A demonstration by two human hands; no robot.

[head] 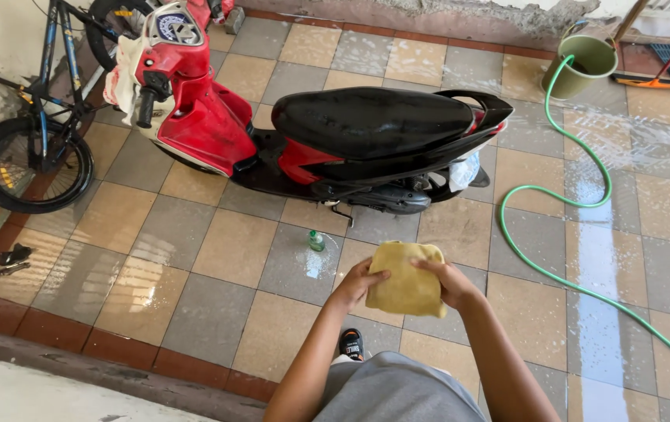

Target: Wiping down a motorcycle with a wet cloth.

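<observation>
A folded yellow cloth (407,280) is held in front of me by both hands. My left hand (358,283) grips its left edge and my right hand (450,281) grips its right edge. Beyond the cloth a red and black scooter (335,133) stands on wet tiles, its black seat facing me. A small clear bottle with a green cap (316,241) stands on the floor just left of the cloth, near the scooter's stand.
A green hose (577,205) snakes over the wet floor on the right into a green bucket (582,66). A broom (667,66) lies at the far right. A bicycle (34,133) leans at the left wall. A raised step (77,363) borders the tiles at the lower left.
</observation>
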